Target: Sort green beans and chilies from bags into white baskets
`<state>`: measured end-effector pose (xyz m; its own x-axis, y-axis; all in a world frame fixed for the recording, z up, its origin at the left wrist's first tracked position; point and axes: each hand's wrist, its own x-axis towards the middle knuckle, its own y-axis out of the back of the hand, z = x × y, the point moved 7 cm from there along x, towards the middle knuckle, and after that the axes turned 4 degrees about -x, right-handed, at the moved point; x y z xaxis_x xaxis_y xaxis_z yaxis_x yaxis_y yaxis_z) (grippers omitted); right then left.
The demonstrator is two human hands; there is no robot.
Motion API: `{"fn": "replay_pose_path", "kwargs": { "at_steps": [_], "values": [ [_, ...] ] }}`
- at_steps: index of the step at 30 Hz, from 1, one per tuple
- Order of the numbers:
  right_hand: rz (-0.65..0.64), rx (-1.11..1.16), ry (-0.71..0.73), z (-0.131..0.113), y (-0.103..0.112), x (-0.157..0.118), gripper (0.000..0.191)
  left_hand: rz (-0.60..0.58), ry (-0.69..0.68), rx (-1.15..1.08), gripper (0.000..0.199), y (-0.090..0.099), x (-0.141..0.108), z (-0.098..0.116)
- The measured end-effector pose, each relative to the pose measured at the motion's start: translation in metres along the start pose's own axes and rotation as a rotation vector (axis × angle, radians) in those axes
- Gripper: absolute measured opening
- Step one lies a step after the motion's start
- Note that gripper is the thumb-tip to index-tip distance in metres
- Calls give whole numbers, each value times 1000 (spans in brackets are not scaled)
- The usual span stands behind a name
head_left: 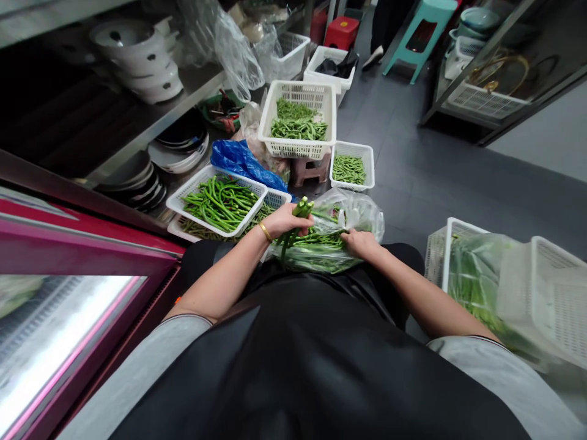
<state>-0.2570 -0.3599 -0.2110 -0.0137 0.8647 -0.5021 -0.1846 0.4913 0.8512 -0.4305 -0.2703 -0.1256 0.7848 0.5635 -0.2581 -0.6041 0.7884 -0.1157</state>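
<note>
My left hand, with a gold bracelet on its wrist, is closed round a bunch of long green beans. The bunch's ends stick up above the fingers, and its tails hang below. On my lap lies an open clear plastic bag with more long green beans inside. My right hand is at the bag's right side, its fingers pinched together among the beans and plastic. What exactly sits between those fingertips is hidden. Left of my left hand, a white basket holds a heap of long green vegetables.
Ahead, a large white basket of green pieces rests on a low stool, beside a smaller basket. A blue plastic bag lies at left. Steel shelving flanks me left; baskets with bagged greens stand right.
</note>
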Motion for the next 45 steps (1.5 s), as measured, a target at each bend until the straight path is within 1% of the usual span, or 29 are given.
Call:
{"fn": "replay_pose_path", "kwargs": {
  "at_steps": [2,3,4,6,7,8,10,12,13,15,16,17,18,19,20,22,24,25,26,27,29,31,32,34,36,39,42,43,45],
  "values": [
    [80,68,13,6,14,-9,30,-57,5,13,23,-10,2,-3],
    [143,125,24,7,25,-12,29,-59,-1,22,22,-13,3,-5],
    [218,185,41,5,38,-15,29,-31,-11,21,22,-14,6,-6],
    [365,262,72,-6,64,-18,29,118,-45,-30,23,-8,11,-7],
    [412,265,84,-15,73,-18,30,209,-69,-69,24,-3,13,-6],
    [425,247,92,-27,79,-15,31,285,-92,-98,25,4,14,-5],
    [362,195,121,-55,76,-6,34,380,-129,-82,26,18,13,-1],
    [258,195,189,-78,60,2,36,451,-158,50,23,39,7,5],
    [228,227,228,-85,52,5,38,504,-173,144,20,51,1,10],
    [213,328,279,-83,37,7,38,635,-203,356,14,75,-15,21],
    [213,367,270,-75,31,8,33,692,-213,468,13,82,-23,28],
    [217,382,231,-63,27,10,29,724,-216,584,12,84,-29,35],
    [222,369,172,-49,25,13,27,722,-207,701,13,80,-32,40],
    [226,332,113,-37,24,16,28,685,-183,821,15,71,-33,44],
    [220,280,68,-29,24,19,28,620,-147,941,17,56,-30,46],
    [162,172,73,-29,23,25,27,447,-75,1154,22,19,-20,43],
    [78,114,146,-43,17,29,27,275,-39,1306,27,-18,-8,29],
    [50,104,167,-50,13,30,27,197,-28,1349,29,-32,-1,17],
    [38,103,170,-55,9,29,27,126,6,1368,30,-42,5,2],
    [40,106,160,-59,4,27,29,64,66,1369,30,-46,11,-16],
    [58,125,117,-58,-4,21,32,-15,220,1341,29,-44,18,-56],
    [88,180,72,-50,-11,12,32,-39,330,1309,29,-36,19,-87],
    [107,219,58,-46,-13,7,31,-43,349,1303,30,-32,18,-97],
    [156,300,52,-38,-11,-1,28,-26,348,1281,30,-26,15,-103],
    [203,347,76,-33,-2,-4,26,19,319,1231,29,-21,15,-95],
    [269,337,142,-34,19,-5,26,67,211,1165,24,-15,18,-67],
    [305,358,281,-38,46,-5,29,73,67,1147,16,-14,22,-40],
    [313,413,342,-38,55,-6,30,74,18,1120,15,-14,24,-34],
    [345,608,436,-34,73,-11,34,75,-84,1007,18,-15,25,-23]
  ]
}}
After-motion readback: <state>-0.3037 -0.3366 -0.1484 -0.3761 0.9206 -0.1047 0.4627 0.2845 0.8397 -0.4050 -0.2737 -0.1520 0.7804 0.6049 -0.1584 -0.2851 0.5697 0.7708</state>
